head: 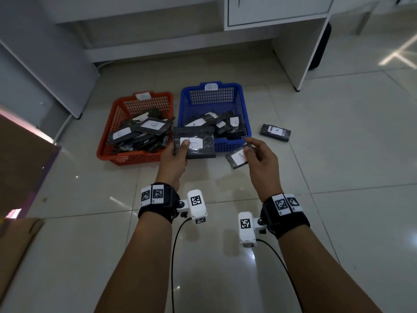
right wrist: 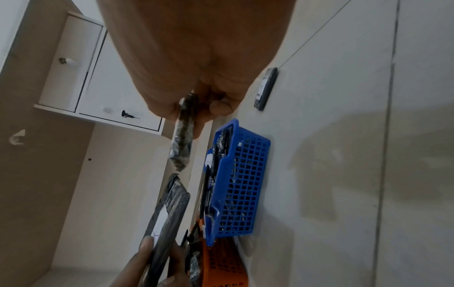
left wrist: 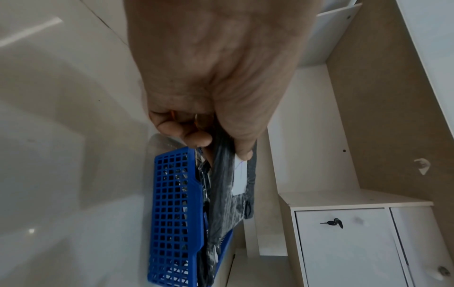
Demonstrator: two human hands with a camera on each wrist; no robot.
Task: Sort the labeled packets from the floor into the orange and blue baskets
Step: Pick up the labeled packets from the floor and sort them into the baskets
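My left hand [head: 178,150] grips a large black packet [head: 198,143] with a white "A" label, thumb on the label, held between the two baskets. The same large packet [left wrist: 228,186] shows edge-on in the left wrist view, and again [right wrist: 169,211] in the right wrist view. My right hand [head: 255,152] pinches a smaller black "A" packet [head: 237,158] by its corner, just in front of the blue basket [head: 244,114]; that smaller packet [right wrist: 183,134] hangs from my fingers. The orange basket [head: 110,136] holds several "B" packets. One more "A" packet [head: 275,132] lies on the floor to the right.
Both baskets sit on pale floor tiles [head: 338,154]. A white desk leg [head: 300,53] stands behind right, a grey cabinet [head: 40,71] at left, and brown cardboard [head: 20,159] at the left edge. White locked drawers [left wrist: 343,242] are above the floor.
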